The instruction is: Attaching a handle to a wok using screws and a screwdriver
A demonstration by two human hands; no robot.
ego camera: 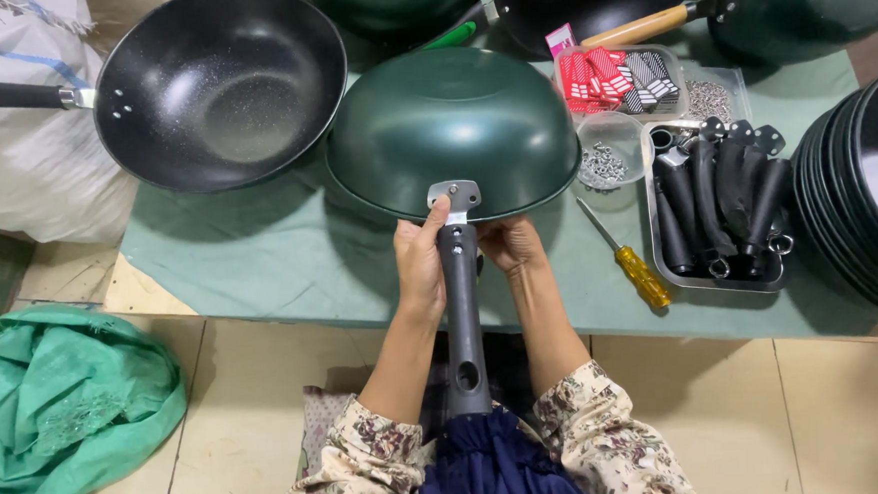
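Green wok [450, 126] lies upside down on the bench [260, 266], dome up, near the front edge, with a dark grey handle [462, 306] running from its rim back toward the person. From the head view, the handle's metal bracket [454, 196] rests against the wok's rim. The left hand [420, 263] is wrapped around the handle just below the bracket, thumb up beside it; the right hand [511, 245] is closed on the other side of the handle, close under the rim. Whether a screw already sits in the bracket cannot be told.

As I judge it, the handle is placed on but not yet fastened: the yellow-handled screwdriver [625, 257] lies untouched just right of the hands. Nearby, a clear cup of screws [604, 153] and a metal tray of black handles [717, 207] wait. A finished black wok [215, 88] sits at far left, and stacked black pans [862, 195] at the right edge still lack handles.
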